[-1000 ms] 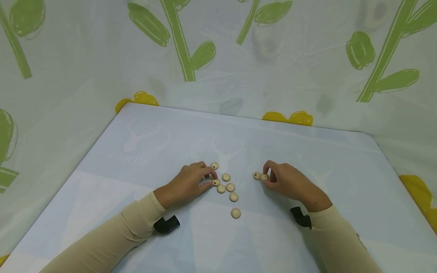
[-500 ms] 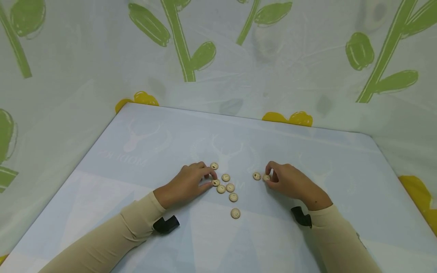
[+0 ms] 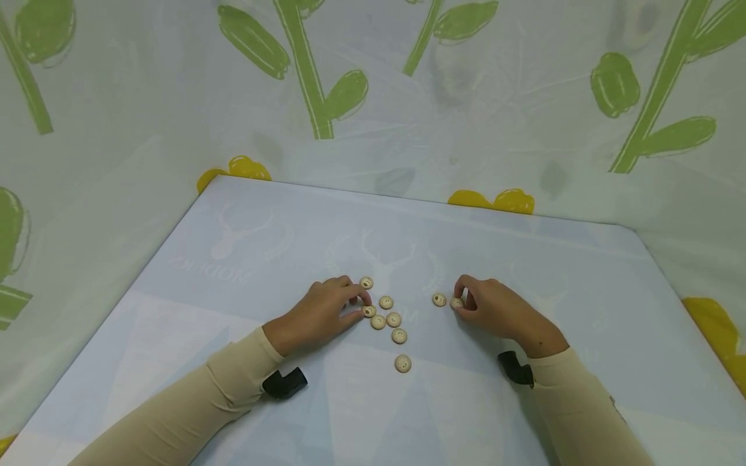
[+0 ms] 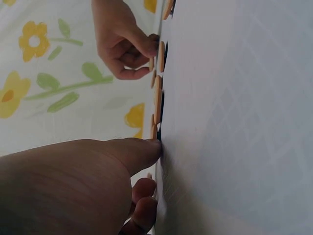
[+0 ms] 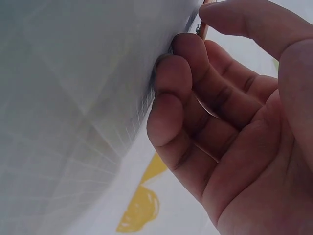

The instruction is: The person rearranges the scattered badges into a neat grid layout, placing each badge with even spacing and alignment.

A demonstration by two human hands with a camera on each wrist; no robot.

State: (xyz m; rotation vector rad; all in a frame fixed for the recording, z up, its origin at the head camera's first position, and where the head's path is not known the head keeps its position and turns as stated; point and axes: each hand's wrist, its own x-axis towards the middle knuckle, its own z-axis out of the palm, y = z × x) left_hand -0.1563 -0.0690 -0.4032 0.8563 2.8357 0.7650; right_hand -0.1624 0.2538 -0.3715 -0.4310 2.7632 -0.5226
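My left hand (image 3: 323, 312) pinches a round wooden button (image 3: 369, 311) between thumb and forefinger on the table. My right hand (image 3: 492, 309) pinches another wooden button (image 3: 457, 303) the same way, further right. A loose button (image 3: 439, 299) lies just left of that one, with a small gap between. Several more buttons lie beside my left fingers, among them a far button (image 3: 366, 283) and a near button (image 3: 403, 364). In the left wrist view, buttons (image 4: 158, 100) appear edge-on in a row. The right wrist view shows only the edge of a button (image 5: 204, 28) by my thumb.
The pale blue table cover (image 3: 262, 220) has faint deer prints. Behind the table hangs a white curtain (image 3: 175, 84) with green and yellow plant patterns. A black wrist device (image 3: 284, 383) sits at the left sleeve, and another black device (image 3: 515, 369) at the right sleeve.
My right hand has moved slightly right with its button, so that it stands apart from the loose button it was touching. My left hand and the other buttons have stayed put.
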